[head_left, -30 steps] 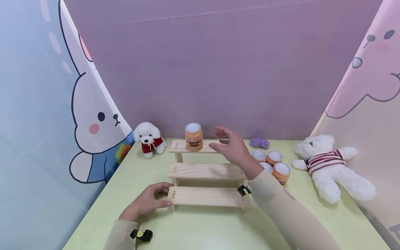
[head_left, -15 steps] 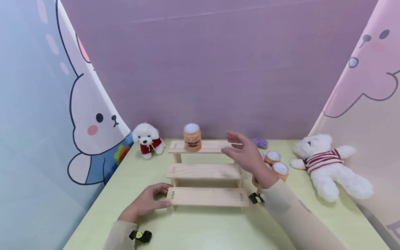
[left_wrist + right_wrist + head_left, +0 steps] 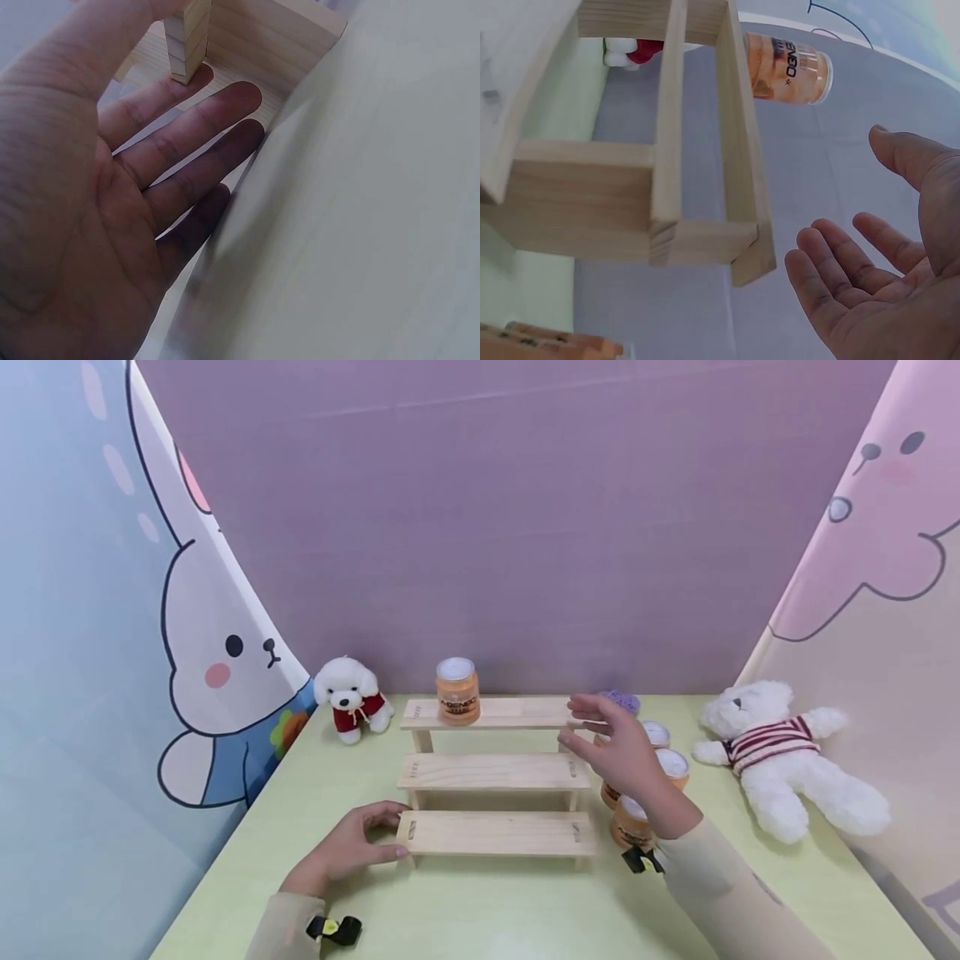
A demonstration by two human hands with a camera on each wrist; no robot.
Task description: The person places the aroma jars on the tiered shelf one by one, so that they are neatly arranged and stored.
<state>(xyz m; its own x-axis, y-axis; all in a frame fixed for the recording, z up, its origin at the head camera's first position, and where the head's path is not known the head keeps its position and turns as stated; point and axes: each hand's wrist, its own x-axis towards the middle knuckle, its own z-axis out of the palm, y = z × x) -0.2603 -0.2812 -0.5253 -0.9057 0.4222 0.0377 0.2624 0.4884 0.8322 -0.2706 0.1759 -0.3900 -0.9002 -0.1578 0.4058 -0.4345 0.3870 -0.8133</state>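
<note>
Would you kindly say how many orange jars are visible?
6: one jar on the rack's top tier, five jars on the table at right, some partly behind the right hand; more may be hidden.

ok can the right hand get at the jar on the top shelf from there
Probably yes: the right hand looks empty, its fingers loosely spread near the right end of the top shelf, and nothing stands along it between them and the jar.
</note>
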